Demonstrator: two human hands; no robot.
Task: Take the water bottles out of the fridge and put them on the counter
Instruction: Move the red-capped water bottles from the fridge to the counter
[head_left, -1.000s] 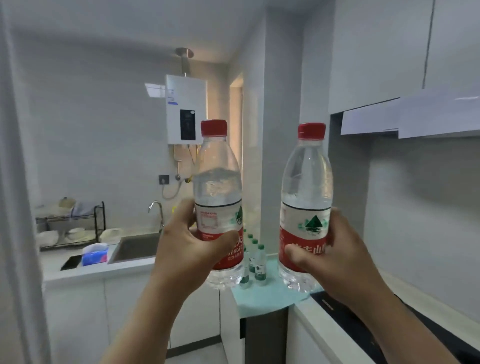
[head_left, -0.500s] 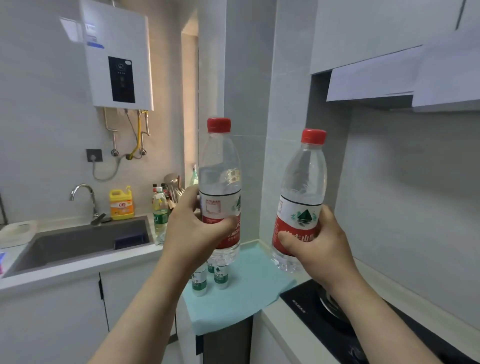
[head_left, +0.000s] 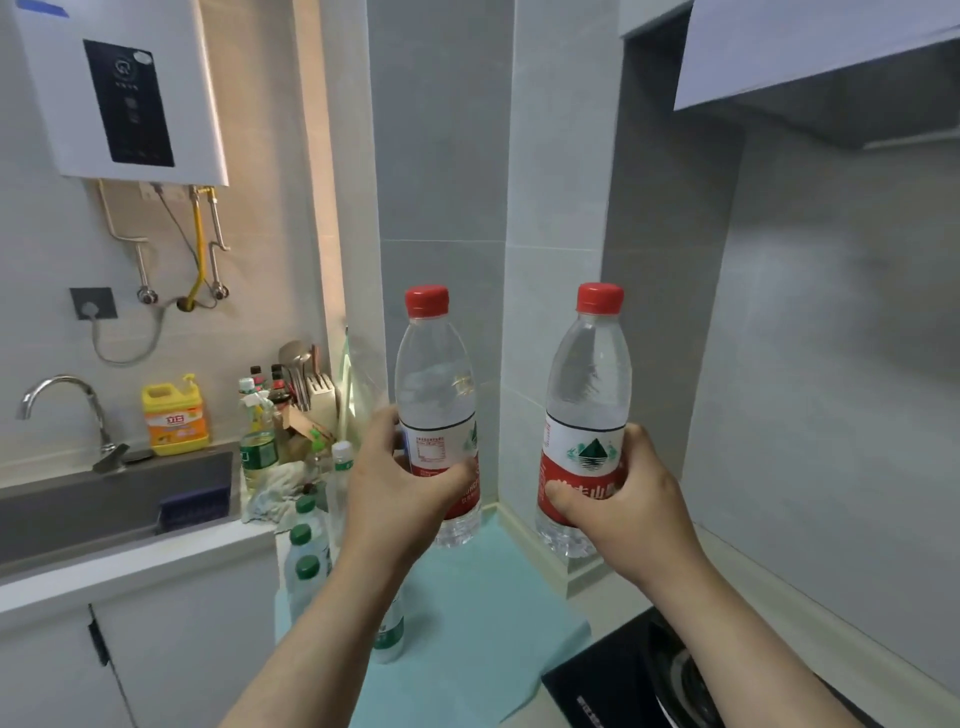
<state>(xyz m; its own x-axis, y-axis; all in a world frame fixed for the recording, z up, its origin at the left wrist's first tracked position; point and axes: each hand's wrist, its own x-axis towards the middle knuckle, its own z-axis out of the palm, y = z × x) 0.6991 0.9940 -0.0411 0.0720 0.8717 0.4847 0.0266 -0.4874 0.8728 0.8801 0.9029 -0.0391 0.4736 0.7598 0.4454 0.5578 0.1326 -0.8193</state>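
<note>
Red-capped left bottle (head_left: 436, 395) gripped by your left hand (head_left: 395, 499) | right bottle (head_left: 589, 395) gripped by your right hand (head_left: 628, 509) | both above desk (head_left: 467, 623)

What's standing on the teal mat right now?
Small green-capped bottles stand along the left edge of the teal mat. The left forearm covers some, so their count is unclear. The left hand and right hand hold the left red-capped bottle and right red-capped bottle, apparently clear of it.

Above the mat (head_left: 478, 623) on the desk (head_left: 156, 561), 2 upright, side by side: left bottle (head_left: 436, 395) in the left grip (head_left: 395, 499), right bottle (head_left: 587, 395) in the right grip (head_left: 628, 509). At the mat's left edge, small bottles (head_left: 306, 566) standing. Farther left, the sink (head_left: 104, 509); right of the mat, the hob (head_left: 623, 686).
</note>
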